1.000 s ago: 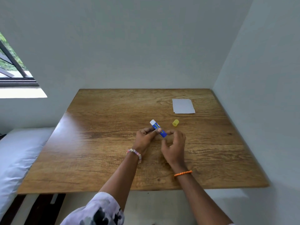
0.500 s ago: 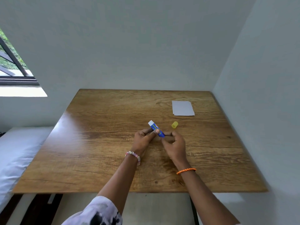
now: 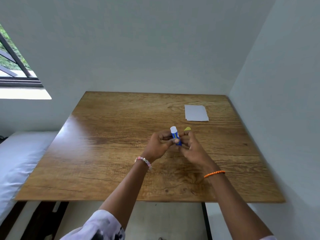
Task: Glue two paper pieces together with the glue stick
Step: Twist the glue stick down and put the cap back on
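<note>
A blue glue stick (image 3: 175, 135) with its white tip bared stands nearly upright above the middle of the wooden table (image 3: 107, 153). My left hand (image 3: 158, 145) grips its barrel between thumb and fingers. My right hand (image 3: 191, 148) has its fingers closed around the stick's lower end. The yellow cap (image 3: 187, 129) lies on the table just beyond my right fingers. A white stack of paper (image 3: 196, 112) lies flat at the far right of the table; I cannot tell how many sheets it holds.
The table sits in a corner, with walls at its far edge and right edge. A white mattress (image 3: 19, 158) lies low at the left. A window (image 3: 13, 66) is at the upper left.
The glue stick has tipped from slanting left to nearly upright. My right hand has closed in on its lower end. The cap and paper have not moved on the table.
</note>
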